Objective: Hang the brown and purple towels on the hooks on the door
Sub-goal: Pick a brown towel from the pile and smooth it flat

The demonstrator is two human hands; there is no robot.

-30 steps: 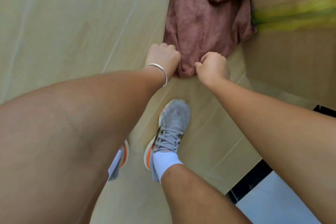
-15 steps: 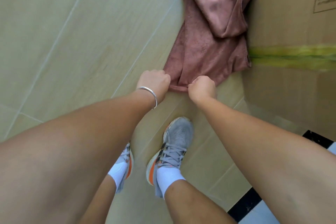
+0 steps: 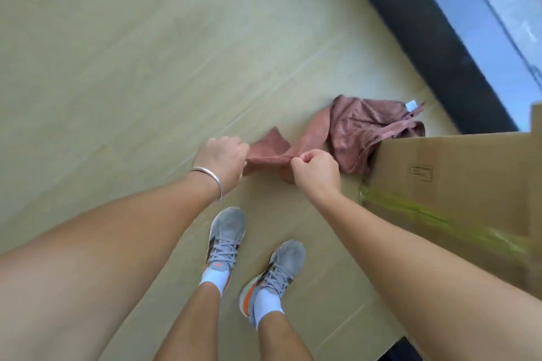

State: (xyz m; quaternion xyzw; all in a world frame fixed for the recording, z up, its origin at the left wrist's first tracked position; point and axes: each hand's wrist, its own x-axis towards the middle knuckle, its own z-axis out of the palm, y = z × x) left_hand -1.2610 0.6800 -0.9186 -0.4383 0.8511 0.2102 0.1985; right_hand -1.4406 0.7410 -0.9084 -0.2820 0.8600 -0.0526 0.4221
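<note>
The brown towel (image 3: 355, 129) is a reddish-brown cloth with a small white tag at its far corner. Most of it lies crumpled on the floor against the cardboard box. My left hand (image 3: 223, 159), with a silver bangle on the wrist, pinches one end of its near edge. My right hand (image 3: 316, 170) is closed on the same edge a short way to the right. The strip between my hands is pulled taut and lifted. No purple towel, door or hooks are in view.
A large cardboard box (image 3: 457, 181) with yellow-green tape stands at my right. Beige floor tiles (image 3: 132, 67) spread to the left and ahead. A dark threshold (image 3: 410, 26) and a glass pane run along the upper right. My two grey shoes (image 3: 225, 231) stand below my hands.
The view has swung, so the towel now appears lying beside the box. My hands have drawn apart along the towel's edge and lifted it. My feet have shifted closer together.
</note>
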